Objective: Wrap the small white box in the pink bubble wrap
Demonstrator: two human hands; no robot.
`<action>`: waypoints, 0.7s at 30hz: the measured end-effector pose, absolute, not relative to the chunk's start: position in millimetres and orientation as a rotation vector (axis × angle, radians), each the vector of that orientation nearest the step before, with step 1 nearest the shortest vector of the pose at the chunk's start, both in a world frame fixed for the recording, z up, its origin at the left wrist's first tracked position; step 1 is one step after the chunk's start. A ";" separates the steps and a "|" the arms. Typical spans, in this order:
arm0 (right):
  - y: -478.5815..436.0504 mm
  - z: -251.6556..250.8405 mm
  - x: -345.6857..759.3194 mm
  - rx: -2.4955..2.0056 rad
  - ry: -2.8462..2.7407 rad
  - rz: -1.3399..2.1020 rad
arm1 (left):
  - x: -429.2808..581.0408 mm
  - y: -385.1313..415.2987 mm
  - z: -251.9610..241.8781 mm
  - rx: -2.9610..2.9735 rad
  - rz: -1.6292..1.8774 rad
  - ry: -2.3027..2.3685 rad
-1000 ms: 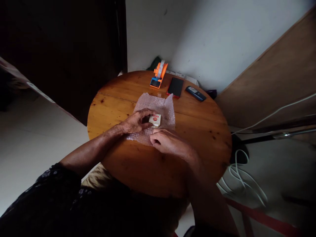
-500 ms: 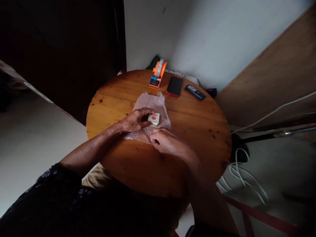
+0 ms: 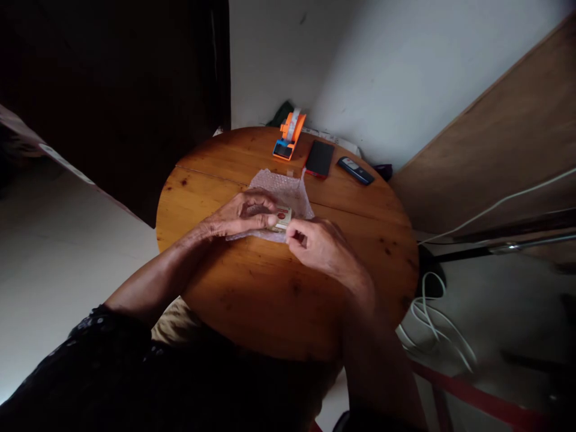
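Observation:
A small pale box (image 3: 282, 219) with a red mark on top rests on a sheet of bubble wrap (image 3: 288, 187). My left hand (image 3: 245, 215) grips the box from its left side, thumb in front and fingers curved behind. At the box's right end, my right hand (image 3: 317, 241) is closed in a pinch on the near edge of the bubble wrap. Its fingertips are partly hidden from me.
Behind the wrap on the round wooden table (image 3: 360, 258) stand an orange tape dispenser (image 3: 290, 135), a dark phone with a red edge (image 3: 320, 159) and a dark blue handheld device (image 3: 355, 170). White cable (image 3: 432, 318) loops on the floor at right.
My right hand has moved up and slightly right, bringing the wrap's near edge toward the box. My left thumb now lies along the front of the box, which looks more tilted.

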State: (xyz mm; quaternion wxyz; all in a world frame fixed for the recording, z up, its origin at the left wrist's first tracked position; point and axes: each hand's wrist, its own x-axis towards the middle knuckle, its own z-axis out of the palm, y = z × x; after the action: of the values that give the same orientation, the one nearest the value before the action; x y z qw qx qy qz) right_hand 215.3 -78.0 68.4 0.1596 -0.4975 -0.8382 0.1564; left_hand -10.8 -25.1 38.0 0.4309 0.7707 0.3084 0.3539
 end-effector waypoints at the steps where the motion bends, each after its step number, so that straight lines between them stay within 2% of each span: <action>1: -76.9 68.8 215.9 -1.443 -2.344 0.429 | -12.8 -25.6 40.7 1.953 0.874 0.750; 9: -66.7 54.3 209.4 -1.490 -2.039 0.257 | -4.8 -24.2 30.1 2.087 0.921 0.846; 17: -60.4 42.2 213.2 -1.438 -1.960 0.514 | 16.0 -21.1 5.7 1.710 1.089 0.951; 21: -53.3 37.3 217.1 -1.553 -1.978 0.521 | 18.7 -17.8 4.5 1.603 1.074 0.917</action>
State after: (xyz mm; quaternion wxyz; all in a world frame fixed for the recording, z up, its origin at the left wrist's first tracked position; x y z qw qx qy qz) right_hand 217.1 -53.3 37.3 0.2828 -0.5799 -0.7388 0.1946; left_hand 18.7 -17.8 4.5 0.4817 0.6577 0.3760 0.4405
